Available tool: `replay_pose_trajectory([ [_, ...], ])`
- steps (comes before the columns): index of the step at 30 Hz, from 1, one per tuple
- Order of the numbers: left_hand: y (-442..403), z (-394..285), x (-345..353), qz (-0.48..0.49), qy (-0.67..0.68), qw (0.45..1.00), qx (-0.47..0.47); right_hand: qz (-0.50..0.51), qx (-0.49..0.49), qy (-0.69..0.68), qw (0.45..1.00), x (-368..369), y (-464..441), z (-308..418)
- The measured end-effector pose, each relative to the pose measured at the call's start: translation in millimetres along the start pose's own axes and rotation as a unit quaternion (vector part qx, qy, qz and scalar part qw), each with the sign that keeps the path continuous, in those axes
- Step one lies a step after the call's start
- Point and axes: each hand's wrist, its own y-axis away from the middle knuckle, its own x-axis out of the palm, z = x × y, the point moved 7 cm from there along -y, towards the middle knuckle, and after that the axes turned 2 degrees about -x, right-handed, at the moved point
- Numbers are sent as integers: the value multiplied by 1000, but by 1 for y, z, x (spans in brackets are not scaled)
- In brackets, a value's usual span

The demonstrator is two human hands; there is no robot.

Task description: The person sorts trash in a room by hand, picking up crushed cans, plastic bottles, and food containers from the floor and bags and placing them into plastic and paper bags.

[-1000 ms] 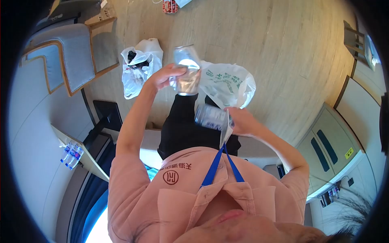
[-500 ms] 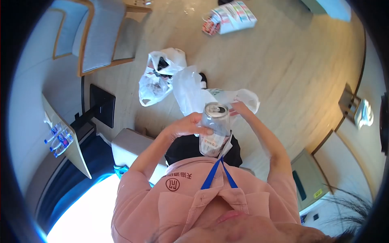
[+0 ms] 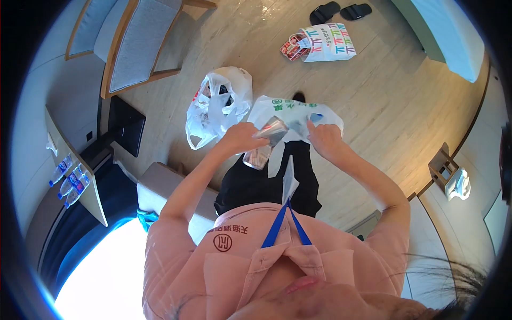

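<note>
Can [image 3: 274, 129] is in your left hand [image 3: 242, 138], above your thighs, and it is tilted. Your left fingers are pinching its side. From this view, its farther end covers a small part of the lower edge of the white bag [image 3: 280, 109].

Your right hand [image 3: 326, 141] is at the near edge of this bag, with the fingers bent; whether they pinch the plastic, I cannot tell. Something blue [image 3: 317, 117] shows just beyond the fingertips, too small to name.

On your left, very near the white bag, a second bag [image 3: 240, 85] stands on the floor, with dark things inside. Your badge [image 3: 289, 184] hangs between your forearms, nearer to you than the can. Farther off lie a paper bag [image 3: 330, 42] and slippers [image 3: 325, 12]. A chair [image 3: 141, 48] stands at the left, and bottles [image 3: 73, 184] are on a shelf [image 3: 88, 176].
</note>
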Motion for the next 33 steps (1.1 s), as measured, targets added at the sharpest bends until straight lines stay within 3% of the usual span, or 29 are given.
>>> replay_pose_trajectory([
  [2,-33,-6,9,58,-76,995,-37,-13,-41,-10,999,-18,-10,6],
  [7,-121,-40,19,56,-87,994,-19,35,-176,-41,983,-33,-13,24],
  [10,-154,-91,19,129,-87,987,44,-62,-209,-41,975,-55,-17,14],
  [12,-165,-128,21,180,-52,975,115,-90,-212,-130,964,-57,-20,-13],
  [16,-178,-143,4,146,-107,979,91,-136,-224,-255,931,-92,-21,-60],
  [18,-207,-155,45,94,-96,988,81,-94,-184,-405,891,-97,-23,-67],
  [19,-213,-168,43,68,-91,990,82,-81,-199,-389,896,-101,-21,-67],
  [20,-223,-164,42,80,-14,997,-16,-67,-214,-374,900,-105,-19,-67],
  [22,-241,-162,26,126,51,991,0,-50,-323,-158,932,-109,-13,-62],
  [23,-249,-152,20,149,83,985,5,-51,-293,-159,941,-109,-19,-75],
  [25,-244,-113,-10,23,270,962,10,-52,-231,-168,957,-105,-27,-108],
  [27,-221,-81,-53,-53,282,955,70,-54,-215,-112,969,-86,-37,-139],
  [29,-192,-52,-85,-147,366,917,56,-69,-194,-55,977,-72,-48,-158],
  [30,-178,-37,-94,-197,391,898,40,-65,-192,-52,978,-68,-54,-161],
  [33,-145,11,-90,-200,225,942,-151,-64,-193,-18,979,-67,-78,-168],
])
